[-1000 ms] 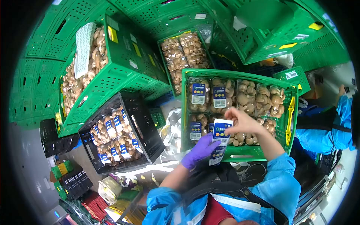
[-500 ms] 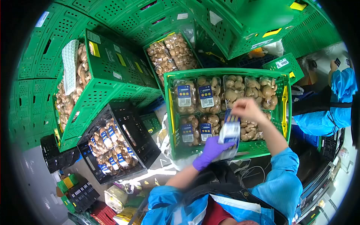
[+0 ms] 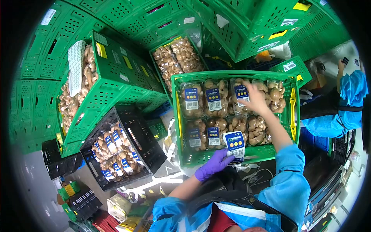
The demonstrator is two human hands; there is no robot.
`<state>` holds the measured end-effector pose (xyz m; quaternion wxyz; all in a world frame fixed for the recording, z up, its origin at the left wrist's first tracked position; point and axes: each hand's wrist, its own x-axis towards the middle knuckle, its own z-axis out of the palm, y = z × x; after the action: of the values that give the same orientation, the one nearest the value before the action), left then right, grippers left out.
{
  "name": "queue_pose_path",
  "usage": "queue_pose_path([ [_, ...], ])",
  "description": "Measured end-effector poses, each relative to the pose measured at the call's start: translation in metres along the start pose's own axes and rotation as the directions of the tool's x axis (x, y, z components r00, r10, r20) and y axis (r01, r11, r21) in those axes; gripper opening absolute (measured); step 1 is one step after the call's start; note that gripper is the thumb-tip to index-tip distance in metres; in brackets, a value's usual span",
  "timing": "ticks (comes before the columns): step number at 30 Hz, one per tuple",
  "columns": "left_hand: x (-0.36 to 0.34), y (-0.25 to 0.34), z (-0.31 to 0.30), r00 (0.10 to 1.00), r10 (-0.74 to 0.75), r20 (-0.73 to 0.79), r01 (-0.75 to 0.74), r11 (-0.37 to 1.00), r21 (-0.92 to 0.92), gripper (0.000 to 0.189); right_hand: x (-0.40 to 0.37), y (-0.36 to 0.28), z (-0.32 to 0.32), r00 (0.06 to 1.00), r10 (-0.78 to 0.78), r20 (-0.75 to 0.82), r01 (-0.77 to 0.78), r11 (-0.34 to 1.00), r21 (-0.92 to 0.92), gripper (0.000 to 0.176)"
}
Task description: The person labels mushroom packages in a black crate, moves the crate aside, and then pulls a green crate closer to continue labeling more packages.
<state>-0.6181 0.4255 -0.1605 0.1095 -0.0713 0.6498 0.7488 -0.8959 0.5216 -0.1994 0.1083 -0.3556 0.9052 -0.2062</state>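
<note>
- Mushrooms (image 3: 276,101) in clear packs fill one green crate (image 3: 201,157): five packs show in its far row and at least four in its near row, where an arm blocks the view.
- Five labels (image 3: 214,99) lie on packs inside the green crate, three along the far row, two along the near.
- One bare right hand (image 3: 253,99), grip loose and fingers spread, reaches over the green crate's far row, at the third label's right edge.
- One purple-gloved left hand (image 3: 217,162) grasps a label strip (image 3: 235,145) over the green crate's near edge.
- One black crate (image 3: 145,137) of labelled packs stands left of the green crate; one co-worker (image 3: 349,91) in blue is to its right.
</note>
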Motion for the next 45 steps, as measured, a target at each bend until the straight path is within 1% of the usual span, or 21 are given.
queue_pose_path([
  [2,-0.009,0.025,-0.006,0.998,-0.044,0.036,0.045,0.999,-0.016,0.028,-0.034,-0.052,-0.036,0.747,-0.014,0.664,-0.512,0.626,0.588,0.056],
  [4,-0.02,0.03,-0.011,0.996,-0.052,0.076,0.062,0.99,-0.129,0.029,-0.073,-0.085,-0.052,0.57,-0.224,0.79,-0.576,0.577,0.579,0.041],
  [6,-0.036,0.021,-0.022,0.995,-0.02,0.095,0.019,1.0,0.016,0.029,-0.103,-0.115,-0.066,0.767,-0.32,0.556,-0.118,0.782,0.612,0.028],
  [9,-0.053,0.023,-0.039,0.981,-0.136,0.14,0.117,0.984,0.138,0.029,-0.133,-0.154,-0.068,0.869,-0.176,0.462,-0.194,0.738,0.646,0.022],
  [10,-0.062,0.036,-0.041,0.989,-0.149,-0.007,0.147,0.964,0.221,0.034,-0.144,-0.165,-0.068,0.889,-0.147,0.434,-0.24,0.658,0.714,0.021],
  [11,-0.068,0.023,-0.042,0.989,0.069,-0.131,-0.021,0.941,0.338,0.057,-0.154,-0.174,-0.067,0.931,-0.145,0.335,-0.182,0.612,0.769,0.021],
  [13,-0.073,0.084,-0.033,0.86,0.395,-0.323,-0.364,0.919,0.154,0.085,-0.164,-0.206,-0.085,0.957,-0.162,0.242,-0.12,0.536,0.835,0.019],
  [16,-0.086,0.142,-0.033,0.817,0.533,-0.221,-0.425,0.815,0.395,0.096,-0.169,-0.253,-0.137,0.963,-0.251,0.098,0.061,0.558,0.828,0.016],
  [17,-0.089,0.151,-0.025,0.752,0.606,-0.261,-0.478,0.773,0.418,0.079,-0.177,-0.255,-0.139,0.968,-0.24,0.069,0.074,0.541,0.837,0.017],
  [18,-0.096,0.173,-0.025,0.822,0.535,-0.196,-0.472,0.832,0.293,0.056,-0.17,-0.269,-0.161,0.988,-0.155,-0.008,0.075,0.43,0.9,0.017],
  [20,-0.088,0.194,-0.025,0.752,0.631,-0.189,-0.522,0.746,0.414,0.041,-0.164,-0.265,-0.178,0.958,-0.206,-0.2,0.286,0.626,0.726,0.017],
  [21,-0.081,0.194,-0.025,0.749,0.637,-0.18,-0.53,0.74,0.415,0.041,-0.161,-0.259,-0.178,0.977,-0.157,-0.147,0.214,0.623,0.752,0.017],
  [24,-0.052,0.152,-0.023,0.976,0.145,-0.162,-0.18,0.957,-0.228,0.028,-0.155,-0.203,-0.141,0.978,-0.119,0.173,-0.11,0.412,0.905,0.015],
  [30,0.02,0.043,-0.005,0.979,-0.034,-0.2,0.024,0.998,-0.05,0.019,-0.149,-0.106,-0.088,0.957,0.138,0.254,-0.279,0.677,0.681,0.015],
  [32,0.042,0.034,0.009,0.897,-0.364,-0.251,0.382,0.924,0.025,0.025,-0.132,-0.062,-0.069,0.974,0.055,0.22,-0.204,0.635,0.745,0.014],
  [33,0.047,-0.002,0.02,0.956,-0.178,-0.234,0.178,0.984,-0.021,0.035,-0.117,-0.037,-0.067,0.982,0.074,0.172,-0.179,0.638,0.749,0.013],
  [34,0.051,-0.019,0.028,0.971,-0.104,-0.217,0.165,0.944,0.286,0.04,-0.099,-0.009,-0.067,0.988,0.09,0.123,-0.152,0.643,0.75,0.012],
  [37,0.054,-0.036,0.039,0.965,-0.102,-0.24,0.216,0.828,0.517,0.043,-0.046,0.074,-0.066,0.901,0.277,0.334,-0.433,0.555,0.71,0.013],
  [40,0.056,-0.048,0.033,0.941,-0.225,-0.253,0.319,0.841,0.438,0.04,-0.009,0.107,-0.057,0.761,0.217,0.611,-0.611,0.558,0.562,0.024],
  [42,0.054,-0.056,0.026,0.927,-0.279,-0.25,0.308,0.947,0.088,0.036,0.004,0.107,-0.047,0.801,0.175,0.572,-0.513,0.694,0.505,0.031],
  [45,0.053,-0.027,0.02,0.911,-0.353,-0.211,0.351,0.935,-0.049,0.025,-0.001,0.095,-0.05,0.77,0.075,0.634,-0.502,0.685,0.529,0.038],
])
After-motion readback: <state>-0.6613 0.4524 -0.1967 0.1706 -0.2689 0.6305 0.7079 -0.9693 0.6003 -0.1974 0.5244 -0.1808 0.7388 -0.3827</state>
